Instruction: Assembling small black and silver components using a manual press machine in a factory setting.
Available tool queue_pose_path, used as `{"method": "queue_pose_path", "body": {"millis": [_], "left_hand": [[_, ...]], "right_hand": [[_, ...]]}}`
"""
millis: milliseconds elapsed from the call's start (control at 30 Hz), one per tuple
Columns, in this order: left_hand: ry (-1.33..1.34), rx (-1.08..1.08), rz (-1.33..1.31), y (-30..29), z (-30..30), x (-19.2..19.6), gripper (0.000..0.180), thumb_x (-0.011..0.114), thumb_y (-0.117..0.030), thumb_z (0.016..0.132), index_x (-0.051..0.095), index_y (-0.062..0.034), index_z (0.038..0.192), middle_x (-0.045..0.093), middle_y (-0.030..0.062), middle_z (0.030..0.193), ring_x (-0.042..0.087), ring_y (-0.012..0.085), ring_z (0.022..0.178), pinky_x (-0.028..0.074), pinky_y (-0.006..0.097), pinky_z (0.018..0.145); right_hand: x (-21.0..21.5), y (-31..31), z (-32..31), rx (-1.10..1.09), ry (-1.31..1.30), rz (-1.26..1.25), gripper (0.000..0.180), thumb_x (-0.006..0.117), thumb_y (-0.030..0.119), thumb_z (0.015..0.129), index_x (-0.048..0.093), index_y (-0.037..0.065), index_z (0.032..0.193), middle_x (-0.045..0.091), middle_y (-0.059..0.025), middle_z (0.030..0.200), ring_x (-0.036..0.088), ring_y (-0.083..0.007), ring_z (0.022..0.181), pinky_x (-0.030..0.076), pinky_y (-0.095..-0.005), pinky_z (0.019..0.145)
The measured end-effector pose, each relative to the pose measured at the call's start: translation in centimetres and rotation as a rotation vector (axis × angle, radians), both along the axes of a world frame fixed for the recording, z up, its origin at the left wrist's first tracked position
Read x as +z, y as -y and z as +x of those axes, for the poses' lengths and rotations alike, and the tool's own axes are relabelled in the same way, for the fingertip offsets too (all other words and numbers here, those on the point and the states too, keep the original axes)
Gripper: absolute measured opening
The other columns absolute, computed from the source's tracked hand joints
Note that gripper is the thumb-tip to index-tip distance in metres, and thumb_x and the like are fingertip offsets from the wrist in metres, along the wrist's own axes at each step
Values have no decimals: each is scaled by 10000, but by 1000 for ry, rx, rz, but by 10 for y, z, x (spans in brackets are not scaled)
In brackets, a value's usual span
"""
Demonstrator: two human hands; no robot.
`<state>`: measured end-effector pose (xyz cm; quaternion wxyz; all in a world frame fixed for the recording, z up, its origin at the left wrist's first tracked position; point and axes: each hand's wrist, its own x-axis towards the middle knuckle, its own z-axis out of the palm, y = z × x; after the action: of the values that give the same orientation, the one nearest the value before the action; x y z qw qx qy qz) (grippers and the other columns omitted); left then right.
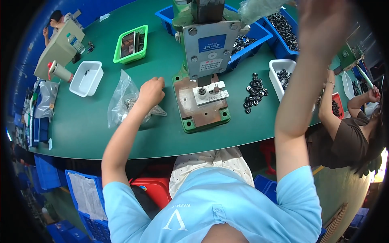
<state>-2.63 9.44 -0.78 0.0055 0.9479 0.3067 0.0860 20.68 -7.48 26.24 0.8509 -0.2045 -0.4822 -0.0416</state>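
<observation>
A green bench press (209, 50) stands before me, with a metal fixture block (210, 97) on its base plate (190, 106). A small round black part (201, 92) sits in the block under the ram. My left hand (152, 93) is closed just left of the base, its fingertips curled together; whatever they may hold is hidden. Beside that wrist lies a clear plastic bag (119, 103) with small metal pins (129, 103) in it. My right hand (324, 26) is raised at the upper right, smeared by motion, its fingers not readable.
Small black round parts (256, 92) lie heaped right of the press. Blue bins (253, 50) of parts stand behind it; a white tray (276, 83) is further right. At left are a green basket (139, 54) with a phone and a white tray (86, 79). A co-worker (344, 129) sits at right.
</observation>
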Motion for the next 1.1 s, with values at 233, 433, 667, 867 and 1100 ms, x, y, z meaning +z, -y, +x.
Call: {"method": "queue_pose_path", "body": {"millis": [233,433,667,867,1100], "left_hand": [[1105,93,-1211,103,-7,26,120,606,13,810,557,30,918,604,73,877,637,169,837,543,283,735],[1293,64,-1338,132,40,13,178,632,16,806,546,23,962,628,103,883,634,166,841,532,276,763],[1430,112,-1063,132,70,16,421,683,33,755,345,-59,988,623,122,845,619,161,818,511,271,740],[1482,92,-964,129,79,6,377,652,55,771,360,-62,980,566,74,860,596,130,829,518,248,702],[1482,107,-946,134,75,7,375,691,22,763,379,-76,945,515,30,846,595,133,858,473,233,711]], "right_hand": [[-252,17,-24,-308,360,-1008,146,633,70,772,659,35,911,634,-62,906,571,-166,835,472,-288,722],[-255,17,-22,-311,441,-1009,126,674,59,753,688,54,878,647,-58,910,598,-172,853,478,-283,755],[-214,96,142,-1190,373,-1009,196,662,177,795,690,93,970,666,-82,934,557,-205,879,424,-306,796],[-241,133,183,-1427,364,-1098,514,667,183,733,521,118,1222,594,-117,1066,492,-285,982,332,-386,917],[-245,95,106,-912,441,-1075,274,621,56,751,634,84,1023,637,-52,968,509,-236,950,388,-342,870]]}}
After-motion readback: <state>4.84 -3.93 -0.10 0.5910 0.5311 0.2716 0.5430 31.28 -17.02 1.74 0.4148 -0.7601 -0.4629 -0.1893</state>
